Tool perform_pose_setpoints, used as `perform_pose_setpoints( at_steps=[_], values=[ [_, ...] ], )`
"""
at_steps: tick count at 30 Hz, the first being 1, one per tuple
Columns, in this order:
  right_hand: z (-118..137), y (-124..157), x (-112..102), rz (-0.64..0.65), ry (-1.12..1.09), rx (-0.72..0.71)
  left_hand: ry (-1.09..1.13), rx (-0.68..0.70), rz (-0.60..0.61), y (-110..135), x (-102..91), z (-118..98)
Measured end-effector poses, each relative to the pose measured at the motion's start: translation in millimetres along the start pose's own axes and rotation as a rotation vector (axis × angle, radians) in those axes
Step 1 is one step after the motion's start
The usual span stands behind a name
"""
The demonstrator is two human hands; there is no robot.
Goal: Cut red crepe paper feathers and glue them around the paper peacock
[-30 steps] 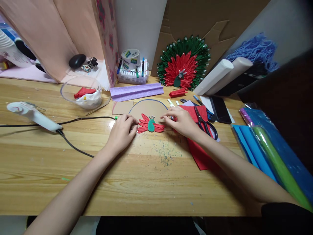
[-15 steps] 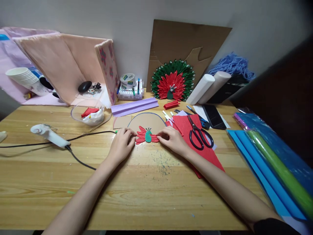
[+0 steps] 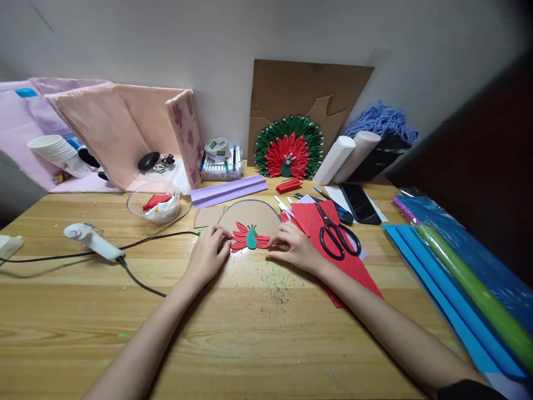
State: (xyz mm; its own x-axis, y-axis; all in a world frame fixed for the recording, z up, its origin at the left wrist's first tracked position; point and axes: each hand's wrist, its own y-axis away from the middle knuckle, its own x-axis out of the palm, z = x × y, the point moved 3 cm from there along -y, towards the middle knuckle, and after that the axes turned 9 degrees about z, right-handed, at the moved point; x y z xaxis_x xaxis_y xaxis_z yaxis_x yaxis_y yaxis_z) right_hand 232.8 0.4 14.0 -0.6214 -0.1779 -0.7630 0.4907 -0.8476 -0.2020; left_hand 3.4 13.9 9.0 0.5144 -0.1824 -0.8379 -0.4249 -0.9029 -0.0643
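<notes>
A cardboard half-disc (image 3: 254, 209) with a blue-drawn curved edge lies flat on the table. At its lower middle is a green peacock-shaped cutout (image 3: 251, 239), with red crepe-paper petals (image 3: 239, 238) spreading to both sides. My left hand (image 3: 209, 249) is closed, its fingertips gripping the half-disc's left corner beside the petals. At the right-hand petals, my right hand (image 3: 295, 246) has its thumb and fingers apart, close to the petal tips, with nothing visible between them. Part of the half-disc's right end is hidden behind that hand.
Black-handled scissors (image 3: 338, 233) lie on red crepe paper (image 3: 353, 272) at right. A white glue gun (image 3: 92, 241) with a black cord rests at left. Behind stand a finished paper peacock (image 3: 288, 149), a marker box (image 3: 221, 166) and a plastic bowl (image 3: 166, 212). Rolled papers (image 3: 453, 278) line the right edge.
My right thumb and fingers have parted from their pinch on the right-hand petals. My left hand stays at the left corner. The camera view has shifted slightly.
</notes>
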Motion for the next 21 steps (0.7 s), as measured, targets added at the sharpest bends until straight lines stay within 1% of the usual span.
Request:
perform_pose_setpoints(
  at_steps=[4,7,9,11,13,15,17,19,21],
  values=[
    [-3.2,4.5,5.4,0.003,0.079,0.139,0.006,0.005,-0.005,0.3,-0.2,-0.5],
    [-6.1,4.6,12.4,0.027,0.033,0.225,0.002,0.005,-0.016,0.4,1.0,0.8],
    [-6.8,3.9,13.5,0.043,0.001,0.244,0.001,0.009,-0.023,0.4,1.7,1.7],
    [-7.1,3.2,9.2,0.059,-0.029,0.231,0.003,0.016,-0.024,0.5,2.0,1.9],
    [-9.3,3.7,-2.9,0.019,-0.078,0.226,0.007,0.019,-0.023,0.6,1.7,1.7],
    [-15.3,6.3,-22.0,-0.09,-0.163,0.259,0.014,0.018,-0.027,0.7,1.1,1.4],
    [-25.7,11.2,-43.8,-0.217,-0.304,0.31,0.019,0.018,-0.03,0.8,1.1,1.6],
    [-39.8,19.0,-66.2,-0.393,-0.469,0.346,0.022,0.013,-0.032,1.0,2.1,2.9],
    [-55.5,30.0,-86.3,-0.61,-0.541,0.383,0.023,-0.021,-0.06,1.5,3.2,5.6]
  ],
)
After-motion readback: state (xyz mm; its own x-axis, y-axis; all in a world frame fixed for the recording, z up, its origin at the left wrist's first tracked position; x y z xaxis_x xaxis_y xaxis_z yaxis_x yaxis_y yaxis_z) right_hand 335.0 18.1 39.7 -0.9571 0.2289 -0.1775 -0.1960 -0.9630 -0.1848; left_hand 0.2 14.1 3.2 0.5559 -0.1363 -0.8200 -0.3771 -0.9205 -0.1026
